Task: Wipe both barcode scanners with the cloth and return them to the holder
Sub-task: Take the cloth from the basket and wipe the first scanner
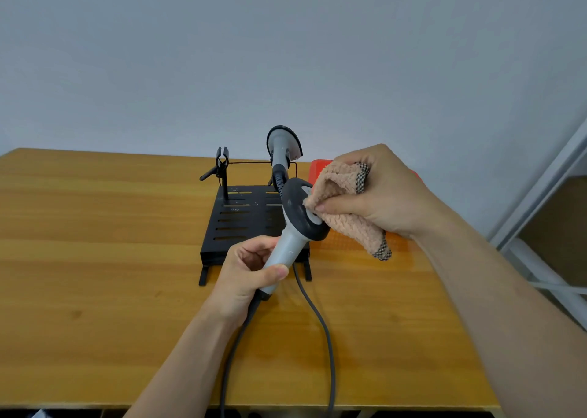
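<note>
We grip scanner (pixel 293 227) by handle in left hand (pixel 246 268), head tilted toward 1 o'clock. Right hand (pixel 378 192) bunches cloth (pixel 346 220), thumb pressing it on scanner head. Second scanner (pixel 281 150) upright in holder (pixel 241 220), 12 o'clock from first.

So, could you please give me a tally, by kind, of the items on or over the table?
Barcode scanners: 2 (held scanner in the left hand, docked scanner in the holder)
Cloth: 1, in the right hand
Holder: 1
Orange mat: 1
Total: 5
</note>
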